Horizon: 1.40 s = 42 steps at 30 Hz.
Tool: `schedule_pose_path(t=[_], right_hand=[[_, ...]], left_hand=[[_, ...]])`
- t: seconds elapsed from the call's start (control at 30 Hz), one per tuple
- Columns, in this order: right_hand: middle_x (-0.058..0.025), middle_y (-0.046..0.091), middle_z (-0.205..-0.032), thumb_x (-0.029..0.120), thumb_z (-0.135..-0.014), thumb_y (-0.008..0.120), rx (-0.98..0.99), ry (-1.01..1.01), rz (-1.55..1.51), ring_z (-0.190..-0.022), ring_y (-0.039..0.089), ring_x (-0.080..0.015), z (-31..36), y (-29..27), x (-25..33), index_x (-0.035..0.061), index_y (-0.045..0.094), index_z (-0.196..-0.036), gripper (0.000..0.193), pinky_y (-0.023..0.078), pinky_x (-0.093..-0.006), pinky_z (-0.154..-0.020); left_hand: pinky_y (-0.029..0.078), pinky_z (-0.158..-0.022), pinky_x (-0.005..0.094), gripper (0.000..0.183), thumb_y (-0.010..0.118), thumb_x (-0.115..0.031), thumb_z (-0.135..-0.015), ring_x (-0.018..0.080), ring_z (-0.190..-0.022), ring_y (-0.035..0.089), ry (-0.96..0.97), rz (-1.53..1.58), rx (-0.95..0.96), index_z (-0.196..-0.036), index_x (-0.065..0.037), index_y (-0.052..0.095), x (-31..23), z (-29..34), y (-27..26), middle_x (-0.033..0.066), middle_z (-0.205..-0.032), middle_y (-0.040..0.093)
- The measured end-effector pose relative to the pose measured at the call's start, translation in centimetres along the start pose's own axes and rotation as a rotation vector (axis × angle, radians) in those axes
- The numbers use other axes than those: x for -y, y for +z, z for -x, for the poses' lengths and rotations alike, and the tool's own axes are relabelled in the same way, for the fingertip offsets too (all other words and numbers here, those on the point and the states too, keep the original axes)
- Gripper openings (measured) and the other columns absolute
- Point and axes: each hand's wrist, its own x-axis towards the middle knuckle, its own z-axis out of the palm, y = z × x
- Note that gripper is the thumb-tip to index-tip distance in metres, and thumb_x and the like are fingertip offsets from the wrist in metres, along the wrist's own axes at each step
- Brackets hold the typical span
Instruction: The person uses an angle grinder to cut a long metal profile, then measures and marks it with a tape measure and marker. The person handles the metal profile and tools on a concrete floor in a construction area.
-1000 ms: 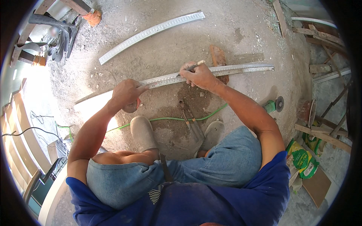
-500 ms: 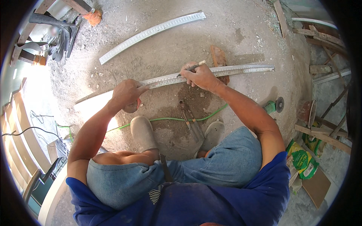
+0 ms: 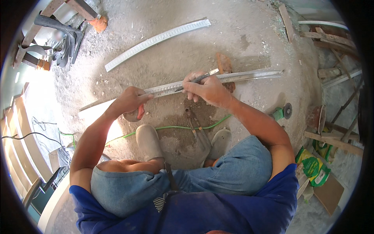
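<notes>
A long, thin metal channel [image 3: 165, 91] runs across the floor in front of me. My left hand [image 3: 129, 102] is closed round its left part, thumb lying along the top. Just under that hand is a round silver and red tape measure [image 3: 133, 116]; whether my fingers also hold it is hidden. My right hand [image 3: 208, 89] pinches a dark marker with a pale end [image 3: 202, 77], its dark tip close over the channel's middle. Beneath the channel's right part lies a reddish block [image 3: 223, 63]. Another ribbed metal strip [image 3: 156, 41] rests farther off.
Snips or pliers [image 3: 198, 130] lie between my shoes, beside a green cord [image 3: 175, 127]. A green angle grinder [image 3: 279, 113] is on the floor at right. Wood scraps [image 3: 335, 142] and a green-yellow bag [image 3: 313, 168] are at far right, a wooden frame with straps [image 3: 66, 35] at upper left.
My right hand has shifted slightly left with the marker, which now lies more slanted. The channel looks tilted differently, and more of the tape measure's red part shows under my left hand.
</notes>
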Motion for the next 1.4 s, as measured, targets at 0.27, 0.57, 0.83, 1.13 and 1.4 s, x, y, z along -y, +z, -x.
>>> schedule_pose_path(t=[0.27,0.57,0.83,1.13,1.4], right_hand=[[-0.0044,0.066,-0.079,0.016,-0.094,0.068,0.186,0.056,-0.007,-0.065,0.061,-0.0082,2.1,2.4,1.8,0.0013,0.068,-0.098,0.015,0.050,-0.0229,-0.056],[-0.0026,0.065,-0.069,0.017,-0.092,0.069,0.206,0.125,0.064,-0.056,0.057,-0.0073,2.0,2.7,-1.2,0.0020,0.070,-0.092,0.015,0.047,-0.0230,-0.049],[-0.0021,0.062,-0.065,0.019,-0.092,0.069,0.181,0.149,0.093,-0.053,0.054,-0.0072,1.2,3.5,-2.0,0.0025,0.069,-0.089,0.016,0.043,-0.0237,-0.046],[-0.0029,0.065,-0.072,0.019,-0.092,0.070,0.188,0.165,0.122,-0.055,0.057,-0.0076,0.6,4.0,-2.8,0.0011,0.069,-0.091,0.018,0.047,-0.0238,-0.047],[-0.0039,0.066,-0.073,0.019,-0.092,0.070,0.194,0.185,0.151,-0.057,0.059,-0.0082,0.4,3.8,-3.1,-0.0001,0.069,-0.092,0.019,0.048,-0.0237,-0.048]], left_hand=[[0.050,-0.056,0.0304,0.044,0.064,-0.043,-0.094,0.0126,-0.052,0.060,-0.109,0.017,-0.124,-0.073,-0.005,0.068,1.3,2.2,-6.0,0.0046,-0.056,0.065],[0.042,-0.049,0.0261,0.041,0.068,-0.037,-0.095,0.0049,-0.053,0.050,-0.259,0.176,-0.321,-0.065,-0.010,0.060,13.1,7.9,-12.9,-0.0031,-0.057,0.055],[0.041,-0.049,0.0262,0.040,0.070,-0.035,-0.095,0.0054,-0.051,0.051,-0.287,0.282,-0.350,-0.066,-0.010,0.061,16.7,11.2,-14.5,-0.0036,-0.058,0.055],[0.042,-0.048,0.0278,0.044,0.073,-0.042,-0.091,0.0074,-0.050,0.050,-0.242,0.226,-0.371,-0.064,-0.011,0.058,20.3,10.5,-15.3,-0.0013,-0.057,0.055],[0.042,-0.051,0.0292,0.047,0.070,-0.043,-0.093,0.0084,-0.051,0.049,-0.281,0.095,-0.375,-0.061,-0.011,0.057,20.3,9.8,-15.9,-0.0010,-0.056,0.054]])
